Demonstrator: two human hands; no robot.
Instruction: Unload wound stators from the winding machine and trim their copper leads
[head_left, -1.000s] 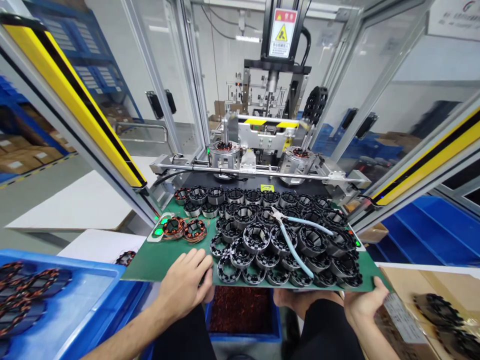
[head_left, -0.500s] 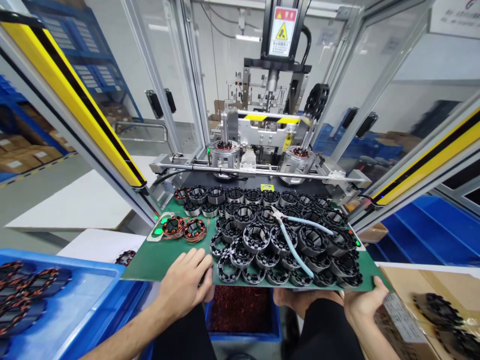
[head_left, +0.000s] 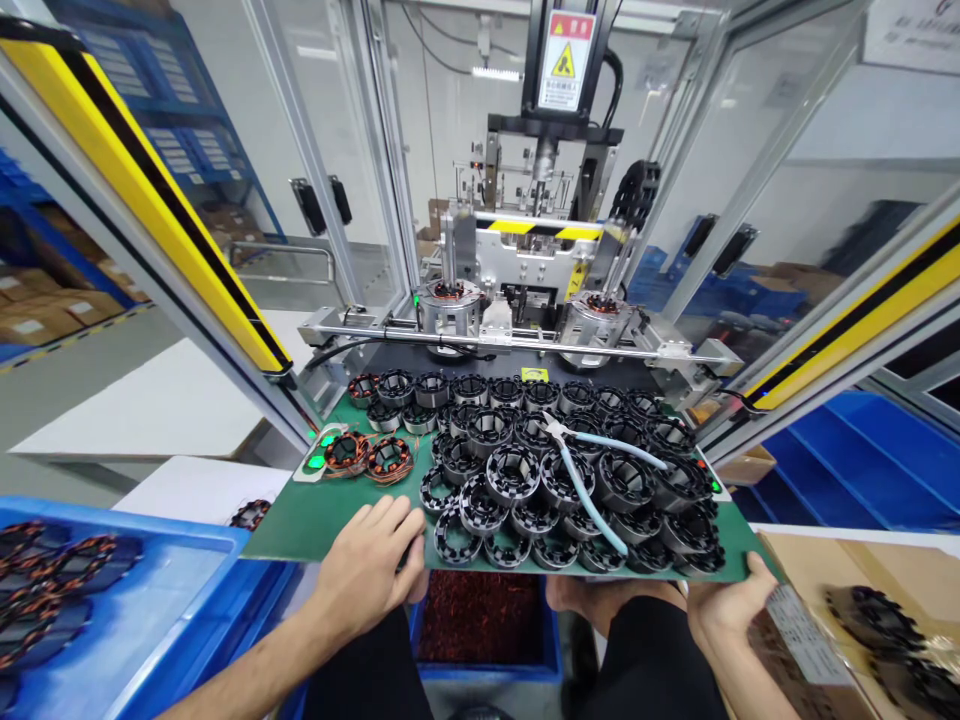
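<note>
At the near edge of the green surface [head_left: 315, 525]: left hand [head_left: 367, 572], palm down, forearm in from the lower left, wrist straight. At the near right corner of the same surface: right hand [head_left: 729, 602], forearm up from below, thumb raised against the corner.

On the surface, filling its middle and right: heap of black cores [head_left: 517, 475], ring-shaped and toothed inside, most lying on a flat face, some stacked, touching one another. Across the top of the heap: cutters [head_left: 592, 480] with pale blue handles, nose toward the far side, handles toward the near edge. Left of the heap, just apart from it: two wound stators [head_left: 367, 458] with copper coils, side by side, loose wire ends about them.

Left of the surface and lower: blue crate [head_left: 172, 600], more copper-wound pieces at its left end. Under the near edge, between the forearms: blue bin [head_left: 553, 640], full of reddish copper scrap. At the right: cardboard box [head_left: 802, 555], dark toothed rings inside, blurred. Behind the surface: machine [head_left: 525, 270], two copper-wound pieces seated in round fixtures.

Left fingers [head_left: 390, 520]: loosely spread, flat on the green, holding nothing, tips just beside the nearest core of the heap, thumb down over the edge. Right fingers: hidden below the surface; cannot tell how far closed or whether gripping
</note>
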